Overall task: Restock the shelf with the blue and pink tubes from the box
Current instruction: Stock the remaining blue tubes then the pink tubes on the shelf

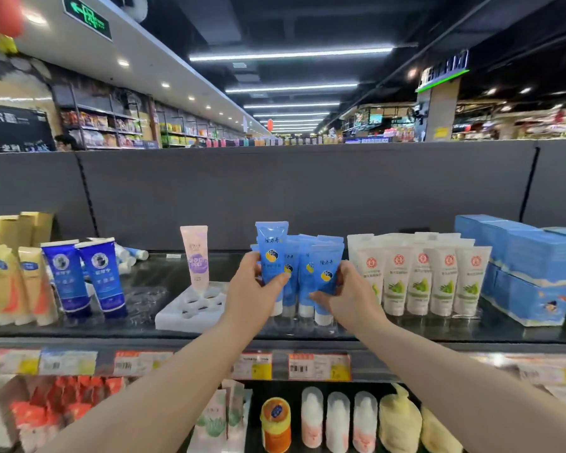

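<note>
Blue tubes (294, 273): a cluster standing caps down at the middle of the shelf (438, 331), toward its front edge. The left hand (252, 289) grasps the leftmost blue tube (270, 253), whose top rises above the rest, with its fingers (254, 260) curled round it, and the right hand (352, 297) pinches the rightmost blue tube (328, 273). Pink tube (195, 259): one, upright in a white tray (177, 317) just left of the cluster, with dark blue tubes (85, 276) toward the left edge, and white tubes (422, 279) and blue boxes (520, 266) toward the right edge.
</note>
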Action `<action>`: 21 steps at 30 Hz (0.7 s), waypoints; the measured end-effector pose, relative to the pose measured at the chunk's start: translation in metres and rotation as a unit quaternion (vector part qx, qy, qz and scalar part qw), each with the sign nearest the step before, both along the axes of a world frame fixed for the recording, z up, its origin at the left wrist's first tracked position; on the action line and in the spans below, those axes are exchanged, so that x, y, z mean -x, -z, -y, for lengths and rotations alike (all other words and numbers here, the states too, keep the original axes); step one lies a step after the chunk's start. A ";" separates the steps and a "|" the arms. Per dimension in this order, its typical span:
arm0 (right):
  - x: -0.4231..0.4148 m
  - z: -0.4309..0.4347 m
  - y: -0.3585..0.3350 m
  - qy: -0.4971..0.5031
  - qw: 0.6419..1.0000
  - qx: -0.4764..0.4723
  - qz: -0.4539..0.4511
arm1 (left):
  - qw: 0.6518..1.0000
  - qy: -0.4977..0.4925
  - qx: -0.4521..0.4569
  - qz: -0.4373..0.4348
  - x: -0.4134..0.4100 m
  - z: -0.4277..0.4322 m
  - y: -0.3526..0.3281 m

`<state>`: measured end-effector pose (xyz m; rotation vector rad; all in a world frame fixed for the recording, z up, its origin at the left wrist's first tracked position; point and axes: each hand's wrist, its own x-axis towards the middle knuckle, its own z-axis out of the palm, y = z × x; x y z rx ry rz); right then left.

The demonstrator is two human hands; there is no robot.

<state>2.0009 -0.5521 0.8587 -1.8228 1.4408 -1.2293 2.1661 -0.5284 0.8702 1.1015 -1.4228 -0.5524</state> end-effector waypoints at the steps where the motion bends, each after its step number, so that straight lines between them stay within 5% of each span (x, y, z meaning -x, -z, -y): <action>1: 0.000 -0.001 0.000 0.004 1.000 0.000 -0.004 | 1.000 0.008 0.001 0.000 -0.001 0.002 0.001; 21: 0.001 -0.002 0.004 0.031 0.994 -0.032 -0.100 | 0.998 0.041 -0.042 -0.005 0.026 0.032 0.029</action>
